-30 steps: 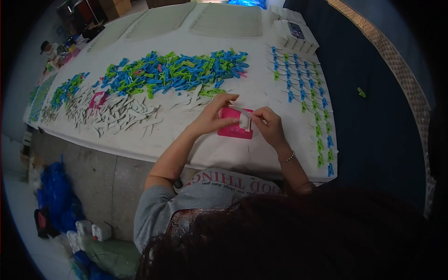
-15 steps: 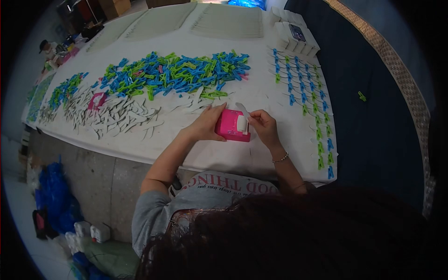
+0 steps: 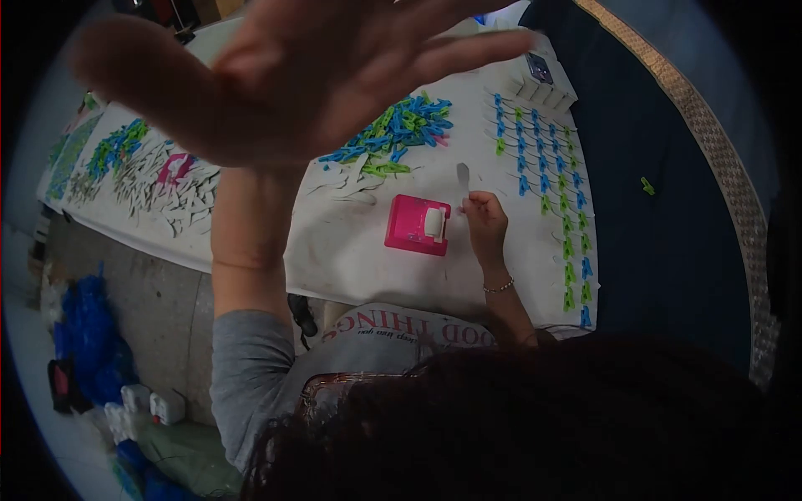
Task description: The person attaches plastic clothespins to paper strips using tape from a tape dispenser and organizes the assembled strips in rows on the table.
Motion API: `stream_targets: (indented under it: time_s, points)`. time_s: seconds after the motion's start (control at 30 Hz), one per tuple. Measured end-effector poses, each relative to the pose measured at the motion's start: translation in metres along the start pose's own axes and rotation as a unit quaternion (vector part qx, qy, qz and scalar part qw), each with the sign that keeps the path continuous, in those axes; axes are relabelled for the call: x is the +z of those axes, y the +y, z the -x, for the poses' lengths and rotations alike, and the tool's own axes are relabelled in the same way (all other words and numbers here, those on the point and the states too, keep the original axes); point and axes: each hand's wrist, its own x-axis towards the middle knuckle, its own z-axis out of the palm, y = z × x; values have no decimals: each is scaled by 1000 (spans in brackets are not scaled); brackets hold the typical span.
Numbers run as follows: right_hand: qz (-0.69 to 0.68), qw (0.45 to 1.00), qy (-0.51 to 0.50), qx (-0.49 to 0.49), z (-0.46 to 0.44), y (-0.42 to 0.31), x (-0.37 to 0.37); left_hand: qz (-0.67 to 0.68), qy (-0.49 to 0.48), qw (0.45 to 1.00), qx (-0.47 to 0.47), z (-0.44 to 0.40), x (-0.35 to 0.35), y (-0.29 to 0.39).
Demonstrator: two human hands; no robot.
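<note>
The picture is dim, with muted colours. The pale tabletop [image 3: 351,263] is the brightest large area, crossed by soft, faint-edged shadows (the light's source cannot be told). The left hand [image 3: 292,75], close to the lens, is blurred and underlit, while the dark hair [image 3: 518,417] swallows nearly all detail. Wide-angle distortion bows the tabletop's outline, and black vignetting rounds off the corners. No strong glare shows.

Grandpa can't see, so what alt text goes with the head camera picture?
A person's open left hand looms near the camera; their right hand holds a pale strip over a white table. A pink gadget, heaped blue and green clips and clip rows lie there.
</note>
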Motion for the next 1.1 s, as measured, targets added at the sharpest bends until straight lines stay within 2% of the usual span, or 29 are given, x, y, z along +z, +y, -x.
stream_targets:
  time_s: [0.07,0.13,0.2,0.23,0.27,0.33,0.43,0.47,0.6,0.63,0.73,0.8,0.9,1.0,1.03,1.07,1.1]
  points:
    - [-34,999,36,-16,-4,-21,-4,-32,20,999,8,4,-16,3]
    - [-84,990,53,-100,-13,-71,-22,-62,30,997,17,7,15,11]
    - [-146,960,77,-224,-23,-135,-41,-91,42,995,22,10,9,16]
    - [-229,910,33,-343,-28,-171,-46,-102,48,993,25,14,4,20]
    - [-276,872,-48,-402,-31,-202,-64,-110,56,992,27,19,-3,25]
    - [-388,815,13,-430,-12,-275,-62,-131,68,989,31,31,-18,35]
    - [-395,822,11,-410,-8,-273,-70,-165,90,982,36,36,-29,40]
    - [-399,825,5,-401,-7,-272,-72,-178,98,978,39,39,-2,42]
    - [-410,835,-16,-368,-2,-270,-81,-227,124,965,54,36,-6,26]
    - [-419,835,-28,-356,-4,-268,-79,-247,135,958,55,39,4,47]
    - [-440,837,-52,-322,-4,-265,-78,-296,160,940,58,38,4,30]
    - [-443,841,-67,-304,-2,-265,-80,-321,176,928,69,44,16,42]
    - [-443,846,-87,-284,-3,-267,-79,-353,195,911,91,44,13,34]
    - [-449,846,-118,-262,-4,-269,-77,-395,217,886,112,27,19,-4]
    - [-355,885,-81,-290,-12,-249,-64,-410,223,876,120,27,20,-2]
    - [-257,913,-42,-314,-21,-210,-48,-406,171,898,3,39,19,-10]
    - [-135,969,-29,-204,-19,-163,-56,-395,117,904,-113,61,17,-27]
